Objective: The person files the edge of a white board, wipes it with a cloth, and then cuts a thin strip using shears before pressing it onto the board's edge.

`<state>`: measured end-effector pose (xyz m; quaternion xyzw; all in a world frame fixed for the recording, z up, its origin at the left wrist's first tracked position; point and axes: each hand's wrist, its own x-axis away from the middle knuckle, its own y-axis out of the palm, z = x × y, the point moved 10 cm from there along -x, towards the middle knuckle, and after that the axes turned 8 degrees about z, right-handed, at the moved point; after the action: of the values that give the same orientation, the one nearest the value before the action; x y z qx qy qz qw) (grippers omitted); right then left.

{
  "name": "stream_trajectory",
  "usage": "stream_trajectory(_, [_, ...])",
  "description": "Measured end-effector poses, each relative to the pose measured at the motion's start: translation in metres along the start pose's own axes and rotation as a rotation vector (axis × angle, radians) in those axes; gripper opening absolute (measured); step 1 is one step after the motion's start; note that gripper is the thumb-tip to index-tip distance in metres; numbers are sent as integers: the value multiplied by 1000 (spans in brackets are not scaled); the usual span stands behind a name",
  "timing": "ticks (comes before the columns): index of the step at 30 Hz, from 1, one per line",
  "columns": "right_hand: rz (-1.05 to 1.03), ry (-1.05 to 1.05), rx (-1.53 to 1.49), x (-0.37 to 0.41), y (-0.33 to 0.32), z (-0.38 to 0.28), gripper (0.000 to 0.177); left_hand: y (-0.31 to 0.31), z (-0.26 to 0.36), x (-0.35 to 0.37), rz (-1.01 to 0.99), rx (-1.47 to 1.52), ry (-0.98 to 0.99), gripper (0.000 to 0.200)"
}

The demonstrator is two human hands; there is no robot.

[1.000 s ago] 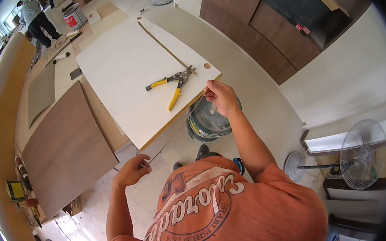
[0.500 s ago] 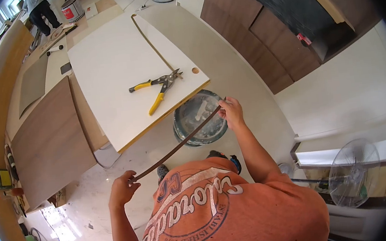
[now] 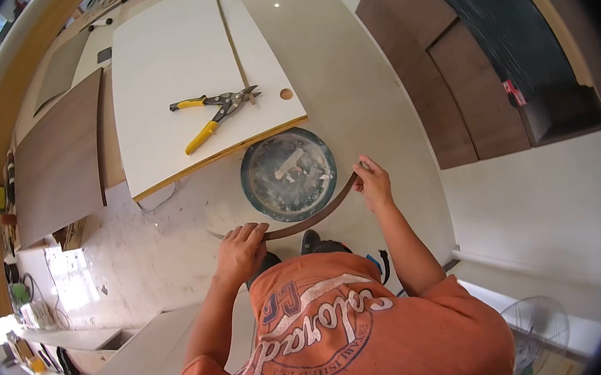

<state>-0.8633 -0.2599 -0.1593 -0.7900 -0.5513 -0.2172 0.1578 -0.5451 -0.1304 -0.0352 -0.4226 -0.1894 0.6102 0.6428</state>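
Observation:
Between my hands a thin brown flexible strip (image 3: 311, 222), like edge banding, sags in a curve above the floor. My left hand (image 3: 242, 248) is closed on it, and a short tail sticks out past the fingers. My right hand (image 3: 373, 182) pinches the other end between thumb and fingers. Ahead lies a white board (image 3: 164, 77) with a narrow brownish line (image 3: 232, 41) along it and a round hole (image 3: 286, 94) near its corner. Yellow-handled snips (image 3: 216, 113) rest on the board with jaws and handles apart, across the line's near end.
A round dark green tub (image 3: 252, 200) with a dusty, whitish top stands below the board's front edge, beside the strip. A brown wood panel (image 3: 55, 155) lies to the left. Brown cabinet panels (image 3: 480, 88) stand at the right, and a fan (image 3: 535, 327) is at lower right.
The left hand has moved right, closer to my right hand, and now grips inward from the strip's end. The strip has gone from nearly straight to a sagging curve. The view has tilted down.

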Motion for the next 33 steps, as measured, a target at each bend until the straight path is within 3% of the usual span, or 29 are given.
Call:
stream_trajectory(5, [-278,-3,5,-6,35,-16,52,-51,-6,-10,169,8,22,32])
stream_trajectory(8, [-481,-228,58,4,72,-34,51,-71,-30,-9,191,-11,-8,32])
stream_trajectory(11, [-442,-567,338,-6,93,-40,46,-81,-59,-4,223,-53,-54,37])
stream_trajectory(14, [-423,-653,488,-11,111,-44,41,-83,-84,3,269,-132,-58,38])
stream_trajectory(17, [-396,-1397,668,27,140,-76,31,-80,-106,8,333,-181,-5,39])
stream_trajectory(20, [-545,-1247,429,12,154,-71,30,-78,-126,11,418,-124,5,44])
stream_trajectory(25, [-558,-1452,432,-1,156,-69,30,-80,-129,15,449,-266,171,43])
stream_trajectory(29, [-530,-1663,443,-11,150,-70,28,-59,-154,32,547,-412,121,39])
stream_trajectory(33, [-478,-1727,388,-19,143,-75,26,-50,-148,28,669,-509,131,40])
